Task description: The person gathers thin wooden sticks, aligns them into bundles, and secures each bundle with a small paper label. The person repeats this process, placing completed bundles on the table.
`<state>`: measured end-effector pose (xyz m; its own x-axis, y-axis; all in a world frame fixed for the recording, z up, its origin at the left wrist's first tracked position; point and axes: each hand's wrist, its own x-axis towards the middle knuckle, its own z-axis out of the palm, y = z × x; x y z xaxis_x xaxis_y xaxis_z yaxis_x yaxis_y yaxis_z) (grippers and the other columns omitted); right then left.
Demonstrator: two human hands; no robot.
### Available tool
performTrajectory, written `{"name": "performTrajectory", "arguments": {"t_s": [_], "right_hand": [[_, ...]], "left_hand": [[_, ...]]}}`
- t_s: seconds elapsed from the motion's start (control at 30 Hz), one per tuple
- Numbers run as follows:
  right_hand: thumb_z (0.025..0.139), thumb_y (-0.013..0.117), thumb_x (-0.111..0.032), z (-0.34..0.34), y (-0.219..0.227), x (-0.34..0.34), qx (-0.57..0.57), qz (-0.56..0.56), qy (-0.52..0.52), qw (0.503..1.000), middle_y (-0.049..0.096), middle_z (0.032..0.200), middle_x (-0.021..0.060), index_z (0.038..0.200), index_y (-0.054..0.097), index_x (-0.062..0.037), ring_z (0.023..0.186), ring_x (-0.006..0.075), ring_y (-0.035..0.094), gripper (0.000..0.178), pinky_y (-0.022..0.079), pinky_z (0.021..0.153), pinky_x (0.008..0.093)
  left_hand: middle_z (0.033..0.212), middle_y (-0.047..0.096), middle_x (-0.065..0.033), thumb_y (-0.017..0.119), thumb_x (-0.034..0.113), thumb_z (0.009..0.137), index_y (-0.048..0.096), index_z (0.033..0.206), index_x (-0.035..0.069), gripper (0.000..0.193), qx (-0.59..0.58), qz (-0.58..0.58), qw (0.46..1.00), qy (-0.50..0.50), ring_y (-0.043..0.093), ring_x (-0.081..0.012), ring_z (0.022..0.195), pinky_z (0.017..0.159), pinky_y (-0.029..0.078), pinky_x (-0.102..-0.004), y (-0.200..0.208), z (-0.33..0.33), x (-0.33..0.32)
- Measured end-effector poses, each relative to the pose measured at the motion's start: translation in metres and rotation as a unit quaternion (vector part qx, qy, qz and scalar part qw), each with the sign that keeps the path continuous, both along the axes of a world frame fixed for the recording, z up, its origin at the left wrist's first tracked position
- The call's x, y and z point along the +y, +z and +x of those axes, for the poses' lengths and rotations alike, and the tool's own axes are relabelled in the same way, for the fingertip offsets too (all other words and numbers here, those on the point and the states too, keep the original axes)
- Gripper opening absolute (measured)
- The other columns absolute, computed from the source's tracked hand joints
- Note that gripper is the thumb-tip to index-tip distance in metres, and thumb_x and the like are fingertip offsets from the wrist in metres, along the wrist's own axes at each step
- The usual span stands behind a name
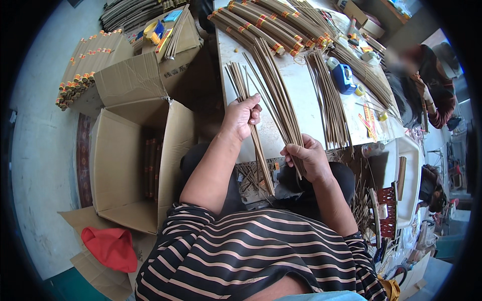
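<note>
My left hand is closed round a small bundle of thin brown incense sticks, held tilted over the table's near edge. A larger fan of incense sticks has its lower end in my right hand, with the fingers pinched round it. The upper ends of that fan spread out over the white table. Right of it, a loose pile of incense sticks lies on the tabletop. The two held bundles are apart at my hands.
Banded bundles of sticks are stacked at the table's back. A blue tape dispenser stands right of the loose pile. Left of me is an open cardboard box with several bundles inside. More banded bundles sit farther left. Another person sits at the right.
</note>
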<state>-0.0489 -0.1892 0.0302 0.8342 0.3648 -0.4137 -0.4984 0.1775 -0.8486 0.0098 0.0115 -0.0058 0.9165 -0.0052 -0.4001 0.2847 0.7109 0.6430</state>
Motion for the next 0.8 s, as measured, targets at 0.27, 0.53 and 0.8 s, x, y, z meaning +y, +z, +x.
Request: {"name": "performTrajectory", "arguments": {"t_s": [0.27, 0.53, 0.8], "right_hand": [[0.080, 0.063, -0.006, -0.006, 0.007, 0.003, -0.036, -0.043, 0.015, 0.998, 0.063, 0.073, 0.0089, 0.090, 0.055, 0.0019, 0.058, 0.0110, 0.057, 0.015, 0.047, 0.054, 0.0225], [0.080, 0.065, -0.010, -0.007, 0.009, 0.002, -0.062, -0.107, 0.038, 0.992, 0.064, 0.075, 0.0075, 0.091, 0.056, -0.0010, 0.061, 0.0095, 0.058, 0.016, 0.049, 0.058, 0.0218], [0.081, 0.063, -0.010, -0.008, 0.007, 0.002, -0.083, -0.146, 0.029, 0.985, 0.064, 0.076, 0.0076, 0.091, 0.056, -0.0007, 0.062, 0.0097, 0.058, 0.015, 0.049, 0.058, 0.0223]], "left_hand": [[0.064, 0.052, -0.0064, 0.066, 0.012, 0.081, 0.055, 0.076, 0.003, 0.015, -0.002, -0.009, 1.000, -0.019, 0.043, -0.0081, 0.044, 0.037, 0.030, -0.0205, -0.002, 0.000, -0.002], [0.064, 0.052, -0.0070, 0.066, 0.012, 0.080, 0.055, 0.078, 0.002, 0.015, -0.005, 0.018, 1.000, -0.003, 0.043, -0.0083, 0.043, 0.035, 0.030, -0.0208, 0.002, -0.003, -0.003], [0.063, 0.054, -0.0086, 0.062, 0.005, 0.080, 0.053, 0.078, -0.001, 0.010, -0.002, 0.062, 0.998, -0.010, 0.043, -0.0082, 0.042, 0.035, 0.030, -0.0208, 0.005, -0.003, -0.002]]}}
